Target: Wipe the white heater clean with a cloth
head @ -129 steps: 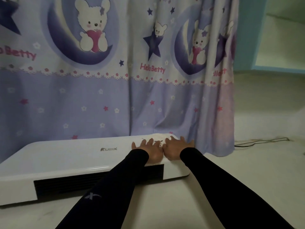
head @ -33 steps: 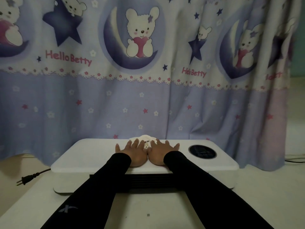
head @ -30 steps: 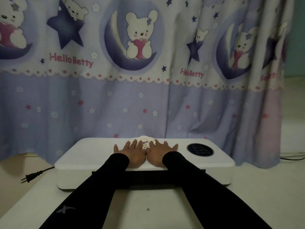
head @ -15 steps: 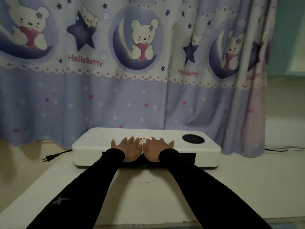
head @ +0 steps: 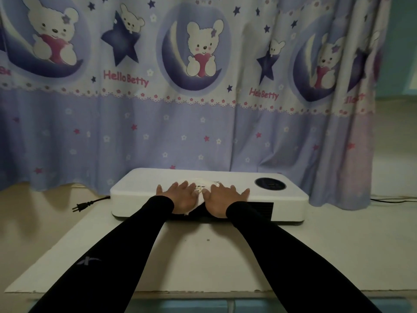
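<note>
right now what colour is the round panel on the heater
Dark, near black, on the white heater; the round panel shows best in the head view.

Both hands (head: 203, 197) lie on cloth (head: 198, 188) atop heater (head: 140, 188).

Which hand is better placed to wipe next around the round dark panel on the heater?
The right hand: it lies nearer the panel at the heater top's right end.
</note>
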The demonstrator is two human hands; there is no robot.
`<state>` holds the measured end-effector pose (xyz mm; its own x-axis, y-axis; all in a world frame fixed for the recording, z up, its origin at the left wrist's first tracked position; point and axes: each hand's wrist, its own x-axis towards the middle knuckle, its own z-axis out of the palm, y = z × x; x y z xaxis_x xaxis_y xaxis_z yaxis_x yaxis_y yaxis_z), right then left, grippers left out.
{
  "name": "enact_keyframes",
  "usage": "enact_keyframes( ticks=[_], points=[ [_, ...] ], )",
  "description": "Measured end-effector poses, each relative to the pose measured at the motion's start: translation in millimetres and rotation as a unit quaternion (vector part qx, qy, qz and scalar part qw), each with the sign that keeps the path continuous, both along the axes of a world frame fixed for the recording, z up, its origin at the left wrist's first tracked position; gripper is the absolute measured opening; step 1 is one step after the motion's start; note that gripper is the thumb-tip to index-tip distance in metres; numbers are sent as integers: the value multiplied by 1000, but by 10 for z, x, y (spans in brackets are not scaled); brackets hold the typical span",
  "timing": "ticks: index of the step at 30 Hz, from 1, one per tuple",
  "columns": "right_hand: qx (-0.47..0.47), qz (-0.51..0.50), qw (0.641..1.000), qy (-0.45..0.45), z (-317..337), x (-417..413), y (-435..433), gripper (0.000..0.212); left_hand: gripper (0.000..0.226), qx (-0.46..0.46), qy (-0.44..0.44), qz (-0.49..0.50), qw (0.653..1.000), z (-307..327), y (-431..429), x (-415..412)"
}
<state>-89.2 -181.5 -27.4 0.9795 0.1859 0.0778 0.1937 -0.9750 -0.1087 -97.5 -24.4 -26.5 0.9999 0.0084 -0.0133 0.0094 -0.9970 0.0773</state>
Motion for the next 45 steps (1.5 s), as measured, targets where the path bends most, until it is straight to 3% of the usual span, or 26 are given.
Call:
enact_keyframes(
  ticks=[20,36,40,45],
  points=[
    [17,-13,999,32,26,962,-150,69,61,24,25,-34,999,-5,-131,933],
    [52,8,998,24,21,967,-237,67,63,-17,14,-61,998,44,-70,876],
    [91,-2,996,21,110,1015,-457,70,63,-78,-15,-21,997,139,191,814],
    [52,-32,998,25,115,1122,-796,68,61,-79,-47,44,995,129,558,779]
  ],
)
